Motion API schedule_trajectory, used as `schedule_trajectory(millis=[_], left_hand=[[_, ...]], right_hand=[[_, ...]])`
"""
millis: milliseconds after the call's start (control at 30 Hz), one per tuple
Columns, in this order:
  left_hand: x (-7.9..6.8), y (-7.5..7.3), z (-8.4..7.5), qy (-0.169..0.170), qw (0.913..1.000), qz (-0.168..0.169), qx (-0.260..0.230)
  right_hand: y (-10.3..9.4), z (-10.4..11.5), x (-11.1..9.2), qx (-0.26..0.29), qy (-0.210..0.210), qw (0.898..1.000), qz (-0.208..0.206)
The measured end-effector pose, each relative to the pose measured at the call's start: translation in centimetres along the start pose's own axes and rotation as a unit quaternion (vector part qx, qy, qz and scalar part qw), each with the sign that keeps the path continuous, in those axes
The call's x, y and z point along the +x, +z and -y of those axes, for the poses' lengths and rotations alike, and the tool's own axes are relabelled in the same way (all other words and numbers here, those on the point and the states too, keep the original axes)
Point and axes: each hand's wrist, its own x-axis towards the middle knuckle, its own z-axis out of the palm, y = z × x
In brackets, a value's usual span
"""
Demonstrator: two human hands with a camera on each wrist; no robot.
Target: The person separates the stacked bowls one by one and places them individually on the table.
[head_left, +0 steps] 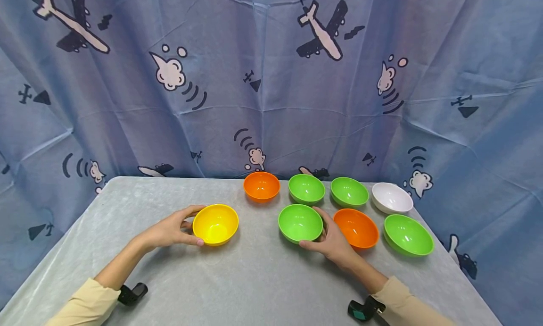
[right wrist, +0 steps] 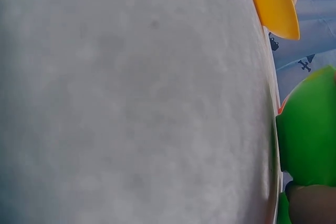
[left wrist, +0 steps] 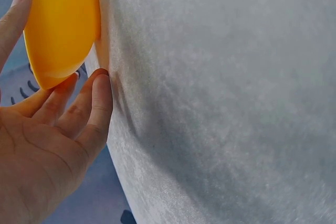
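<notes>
A yellow bowl (head_left: 216, 225) stands upright on the table, left of the middle. My left hand (head_left: 171, 230) holds it from its left side, thumb at the near rim and fingers toward the far side. In the left wrist view the thumb (left wrist: 16, 17) lies against the yellow wall, and the lower fingertips come down to the cloth. Right of the middle, my right hand (head_left: 335, 238) grips a green bowl (head_left: 300, 223) by its right side, thumb in front and fingers behind. The right wrist view shows this green bowl (right wrist: 310, 129) at the edge, with most of the hand out of frame.
Behind the held green bowl is a back row: an orange bowl (head_left: 261, 187), two green bowls (head_left: 306, 189) and a white bowl (head_left: 392, 198). Another orange bowl (head_left: 356, 228) sits close beside my right hand, with a green bowl (head_left: 408, 235) farther right. A blue curtain (head_left: 263, 80) hangs behind the table.
</notes>
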Motion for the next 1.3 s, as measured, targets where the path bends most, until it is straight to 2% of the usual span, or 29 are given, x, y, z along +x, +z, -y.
schedule_trajectory(millis=[233,467,967,1300], left_hand=[[0.1,0.0,0.1,0.001,1.0,0.001,0.001],[0.1,0.0,0.0,0.0,1.0,-0.002,0.004],[0.0,0.0,0.1,0.008,1.0,0.0,-0.001],[0.1,0.7,0.1,0.021,0.9998,-0.004,-0.006]], right_hand=[[0.1,-0.1,-0.3,-0.02,-0.004,1.0,-0.012],[0.4,0.3,-0.7,-0.035,0.019,0.999,-0.028],[0.4,0.2,-0.9,-0.026,0.017,0.999,-0.019],[0.3,0.3,-1.1,-0.028,0.018,0.999,-0.011]])
